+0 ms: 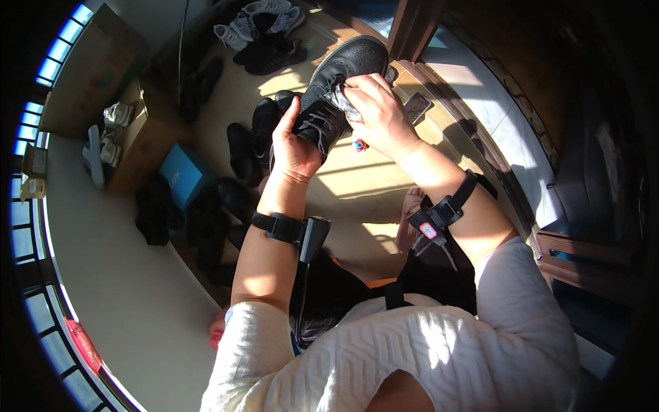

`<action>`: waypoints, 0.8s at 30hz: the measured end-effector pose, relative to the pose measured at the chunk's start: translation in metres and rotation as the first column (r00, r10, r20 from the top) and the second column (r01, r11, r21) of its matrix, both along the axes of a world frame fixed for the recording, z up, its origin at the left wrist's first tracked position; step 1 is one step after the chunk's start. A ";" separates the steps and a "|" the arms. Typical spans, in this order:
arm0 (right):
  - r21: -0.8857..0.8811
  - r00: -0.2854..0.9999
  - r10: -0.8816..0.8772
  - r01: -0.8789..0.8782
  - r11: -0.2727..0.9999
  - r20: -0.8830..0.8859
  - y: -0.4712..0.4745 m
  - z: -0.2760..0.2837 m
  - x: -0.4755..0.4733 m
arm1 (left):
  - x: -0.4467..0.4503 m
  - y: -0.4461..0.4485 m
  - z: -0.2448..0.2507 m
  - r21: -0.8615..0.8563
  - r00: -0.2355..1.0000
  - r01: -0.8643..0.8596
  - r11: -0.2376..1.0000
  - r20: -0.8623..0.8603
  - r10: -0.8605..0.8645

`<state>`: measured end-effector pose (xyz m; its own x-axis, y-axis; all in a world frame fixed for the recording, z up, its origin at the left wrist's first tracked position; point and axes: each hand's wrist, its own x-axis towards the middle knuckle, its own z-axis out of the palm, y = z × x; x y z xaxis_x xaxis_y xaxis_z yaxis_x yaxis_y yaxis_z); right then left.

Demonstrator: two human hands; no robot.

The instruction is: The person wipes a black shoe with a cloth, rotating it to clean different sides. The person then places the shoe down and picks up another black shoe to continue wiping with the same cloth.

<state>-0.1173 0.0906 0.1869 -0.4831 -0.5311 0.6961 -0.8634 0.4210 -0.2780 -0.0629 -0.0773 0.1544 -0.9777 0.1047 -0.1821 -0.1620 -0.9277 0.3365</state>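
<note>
A black lace-up shoe (322,105) with a perforated toe is held up before me, its toe pointing away to the upper right. My left hand (297,147) grips it at the heel end, thumb along the side. Between the bent fingers of my right hand (378,113) is a crumpled grey-white cloth or wipe (341,100), pressed against the shoe beside its laces. Below my right hand a small red and blue object (360,146) shows; whether it hangs or lies on the floor I cannot tell.
Several dark shoes (239,149) stand on the floor at the left, with white sneakers (267,20) farther back. A blue box (185,175) and a cardboard box (149,134) are at the left. A phone (417,107) lies near the door frame (453,98) on the right.
</note>
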 end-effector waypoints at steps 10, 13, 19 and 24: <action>0.068 0.992 0.041 -0.033 0.997 -0.123 -0.005 -0.003 -0.017 | 0.007 0.006 -0.006 0.002 0.990 -0.139 0.990 0.018 0.139; 0.003 0.908 0.049 -0.055 0.998 0.415 -0.001 -0.002 -0.012 | 0.007 0.002 -0.006 -0.067 0.989 -0.147 0.987 0.024 0.149; -0.439 0.050 0.437 0.043 0.898 0.898 0.044 0.012 -0.030 | 0.008 -0.012 -0.011 -0.134 0.994 -0.100 0.986 0.036 0.106; 0.008 0.497 -0.036 0.058 0.998 0.867 0.030 -0.001 -0.033 | 0.005 0.004 -0.016 -0.092 0.999 -0.040 0.995 0.015 0.041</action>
<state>-0.1506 0.1204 0.1862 -0.8738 -0.4803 -0.0763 -0.1638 0.4385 -0.8837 -0.0584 -0.0729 0.1380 -0.9775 0.0473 -0.2055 -0.1315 -0.8988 0.4182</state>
